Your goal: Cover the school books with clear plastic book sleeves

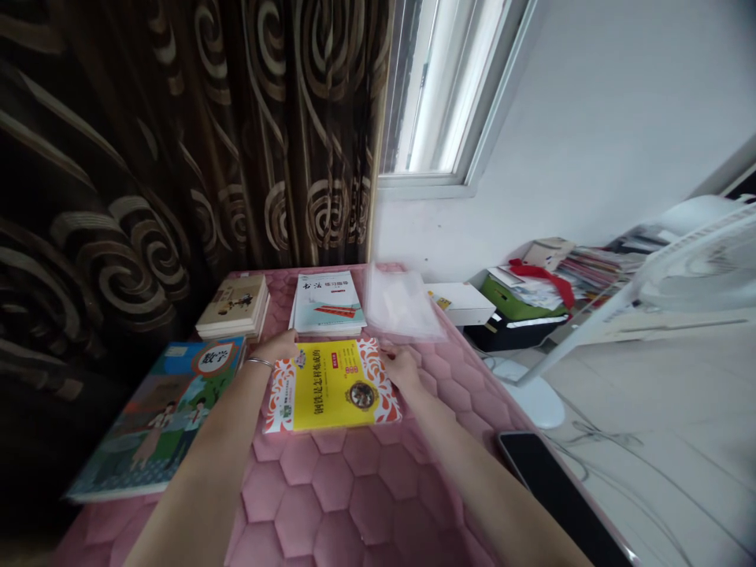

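Note:
A yellow and orange book (332,385) lies flat on the pink quilted surface (354,496). My left hand (276,346), with a thin bracelet on the wrist, grips the book's far left corner. My right hand (402,367) holds its far right corner, fingers curled on the edge. Just beyond the book lie a white and teal book (328,302) and a clear plastic sleeve (402,305).
A stack of beige books (234,307) sits at the far left, and a large blue textbook (159,421) lies along the left edge. A dark phone (555,488) rests at the right edge. Brown patterned curtains hang behind. A white fan (697,272) and a cluttered pile stand on the floor to the right.

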The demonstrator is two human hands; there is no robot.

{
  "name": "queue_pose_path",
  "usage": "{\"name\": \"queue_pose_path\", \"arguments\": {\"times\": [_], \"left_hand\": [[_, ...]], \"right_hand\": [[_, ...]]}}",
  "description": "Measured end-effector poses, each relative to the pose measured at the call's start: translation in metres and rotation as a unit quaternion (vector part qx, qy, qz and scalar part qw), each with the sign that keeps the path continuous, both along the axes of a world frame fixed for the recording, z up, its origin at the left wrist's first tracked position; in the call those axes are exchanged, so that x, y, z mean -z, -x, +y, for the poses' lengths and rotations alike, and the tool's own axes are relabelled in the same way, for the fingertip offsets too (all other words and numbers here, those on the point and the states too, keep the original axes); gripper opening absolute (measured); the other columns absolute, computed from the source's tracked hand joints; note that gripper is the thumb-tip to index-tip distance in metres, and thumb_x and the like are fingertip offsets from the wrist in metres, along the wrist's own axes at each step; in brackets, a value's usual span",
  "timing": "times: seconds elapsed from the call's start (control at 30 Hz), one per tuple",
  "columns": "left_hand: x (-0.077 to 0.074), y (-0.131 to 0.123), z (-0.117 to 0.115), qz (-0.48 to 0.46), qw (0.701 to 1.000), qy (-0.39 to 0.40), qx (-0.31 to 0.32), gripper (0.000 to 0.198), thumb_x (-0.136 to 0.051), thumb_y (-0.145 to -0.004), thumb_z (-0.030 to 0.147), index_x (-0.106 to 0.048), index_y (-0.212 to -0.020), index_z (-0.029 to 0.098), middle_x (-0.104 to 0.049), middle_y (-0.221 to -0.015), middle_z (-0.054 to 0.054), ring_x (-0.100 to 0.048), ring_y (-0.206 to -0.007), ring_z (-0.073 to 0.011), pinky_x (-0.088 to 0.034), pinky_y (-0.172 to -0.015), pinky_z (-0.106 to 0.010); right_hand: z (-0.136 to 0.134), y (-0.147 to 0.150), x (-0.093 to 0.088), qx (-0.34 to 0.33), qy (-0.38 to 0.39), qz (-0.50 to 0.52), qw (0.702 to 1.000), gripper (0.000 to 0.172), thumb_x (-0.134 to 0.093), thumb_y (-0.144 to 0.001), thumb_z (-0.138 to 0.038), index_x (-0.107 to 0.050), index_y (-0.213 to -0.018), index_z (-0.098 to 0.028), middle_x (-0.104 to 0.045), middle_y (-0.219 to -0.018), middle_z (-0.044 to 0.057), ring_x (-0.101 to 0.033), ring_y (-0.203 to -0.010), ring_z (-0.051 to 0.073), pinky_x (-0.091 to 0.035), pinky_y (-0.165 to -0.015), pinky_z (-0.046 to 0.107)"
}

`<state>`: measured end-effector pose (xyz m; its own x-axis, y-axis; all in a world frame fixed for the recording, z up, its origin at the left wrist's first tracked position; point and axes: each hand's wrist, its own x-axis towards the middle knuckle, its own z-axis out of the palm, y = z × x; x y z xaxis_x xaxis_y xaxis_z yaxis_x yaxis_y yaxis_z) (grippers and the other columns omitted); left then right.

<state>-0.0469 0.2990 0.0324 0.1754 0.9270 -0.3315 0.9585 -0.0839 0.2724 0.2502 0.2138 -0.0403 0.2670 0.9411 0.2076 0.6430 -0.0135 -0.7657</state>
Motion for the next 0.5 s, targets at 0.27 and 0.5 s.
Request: {"name": "queue_pose_path", "arguments": {"times": [0.27, 0.5], "left_hand": [[-0.025, -0.016, -0.038, 0.068, 0.983, -0.161, 0.047, 0.039, -0.074, -0.072, 0.021, -0.064, -0.109, 0.018, -0.063, -0.115, -0.014, -0.059, -0.109, -0.0323, -0.042, -0.096, -0.046], [-0.010, -0.017, -0.117, 0.068, 0.947, -0.260, 0.176, 0.029, -0.045, -0.084, 0.003, -0.069, -0.086, 0.019, -0.065, -0.113, -0.009, -0.053, -0.116, -0.0252, -0.028, -0.109, -0.047]], "right_hand": [[-0.003, 0.001, 0.002, 0.022, 0.011, -0.014, 1.000, 0.027, -0.054, -0.085, -0.033, -0.077, -0.094, -0.023, -0.077, -0.089, 0.007, -0.072, -0.086, 0.024, -0.055, -0.079, 0.034], [-0.028, -0.007, -0.007, -0.036, -0.016, -0.027, 0.999, 0.029, -0.054, -0.084, -0.029, -0.074, -0.104, -0.024, -0.075, -0.104, 0.003, -0.069, -0.094, 0.019, -0.052, -0.085, 0.031]]}}
